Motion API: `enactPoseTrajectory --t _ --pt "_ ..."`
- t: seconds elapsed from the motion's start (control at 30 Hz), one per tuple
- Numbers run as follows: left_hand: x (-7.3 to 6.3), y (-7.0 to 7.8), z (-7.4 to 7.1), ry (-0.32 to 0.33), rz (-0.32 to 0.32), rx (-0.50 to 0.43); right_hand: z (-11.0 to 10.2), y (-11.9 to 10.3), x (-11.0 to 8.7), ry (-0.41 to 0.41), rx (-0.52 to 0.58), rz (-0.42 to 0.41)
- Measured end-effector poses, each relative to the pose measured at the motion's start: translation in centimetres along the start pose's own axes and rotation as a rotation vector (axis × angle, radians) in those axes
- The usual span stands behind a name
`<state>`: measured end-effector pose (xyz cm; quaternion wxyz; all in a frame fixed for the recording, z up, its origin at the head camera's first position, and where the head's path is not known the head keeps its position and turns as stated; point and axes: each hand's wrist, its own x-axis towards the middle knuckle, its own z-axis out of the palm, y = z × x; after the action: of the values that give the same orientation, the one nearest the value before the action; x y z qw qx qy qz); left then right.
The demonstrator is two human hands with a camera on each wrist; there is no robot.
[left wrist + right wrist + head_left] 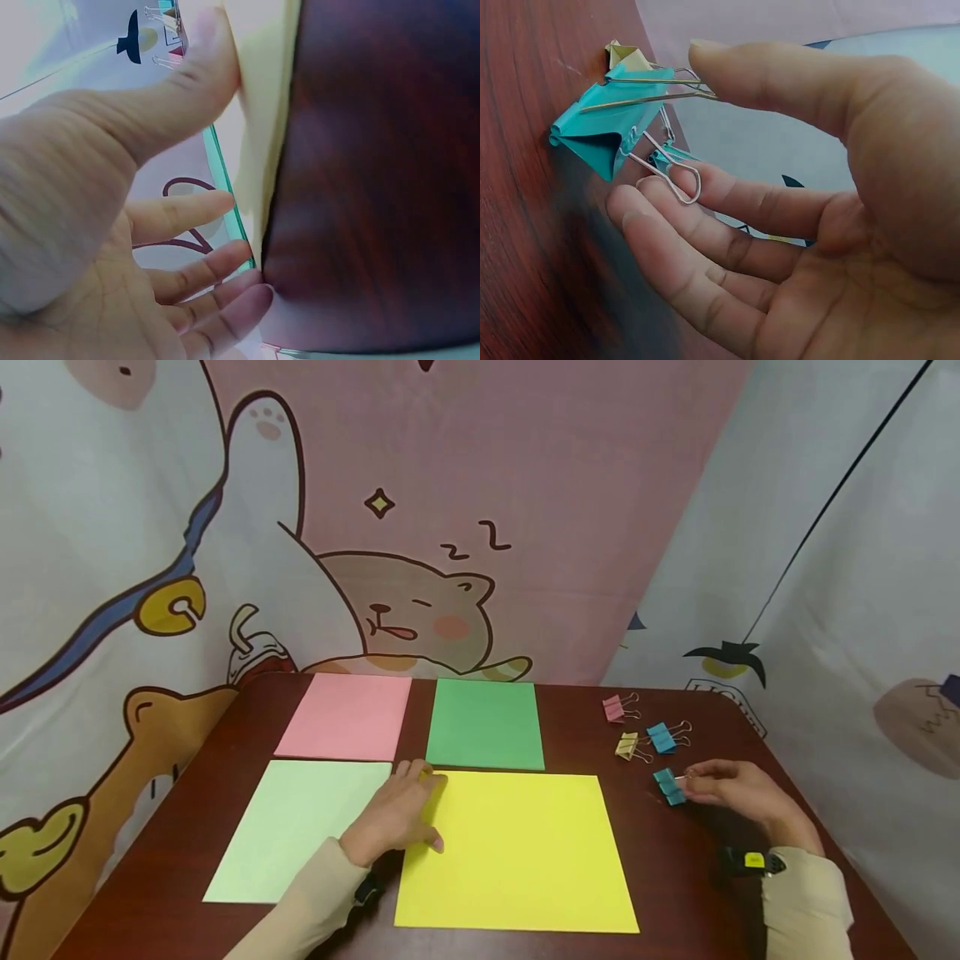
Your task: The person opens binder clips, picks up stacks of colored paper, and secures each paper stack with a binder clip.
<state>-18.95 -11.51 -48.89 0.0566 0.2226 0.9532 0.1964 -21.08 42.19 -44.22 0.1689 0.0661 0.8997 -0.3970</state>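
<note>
A teal binder clip (669, 787) is at the fingertips of my right hand (738, 791). In the right wrist view the thumb meets one wire handle and the fingers lie by the other handle of that binder clip (604, 120). My left hand (399, 810) rests at the upper left edge of a bright yellow pad of paper (517, 852). Its thumb lies against the yellow pad (262, 90) in the left wrist view, with the other fingers loosely extended along the edge.
Pink paper (345, 717), green paper (486, 724) and pale green paper (300, 827) lie around the yellow pad. Beyond my right hand sit a pink clip (613, 708), a yellow clip (627, 744) and a blue clip (662, 738). A printed cloth (525, 468) hangs behind the table.
</note>
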Motion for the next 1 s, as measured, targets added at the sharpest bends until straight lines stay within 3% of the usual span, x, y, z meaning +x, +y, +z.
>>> enactPoseTrajectory --t 0.13,0.4,1.0 --pt "-0.1 0.7 -1.2 -0.017 -0.043 -0.059 0.3 -0.3 0.0 0.012 -0.052 -0.03" --pt "0.0 0.6 -1.5 -0.024 -0.079 -0.116 0.3 -0.6 0.1 0.028 -0.068 -0.039" --pt "0.1 0.2 -1.4 -0.031 -0.075 -0.11 1.2 -1.1 -0.1 0.053 0.064 -0.128"
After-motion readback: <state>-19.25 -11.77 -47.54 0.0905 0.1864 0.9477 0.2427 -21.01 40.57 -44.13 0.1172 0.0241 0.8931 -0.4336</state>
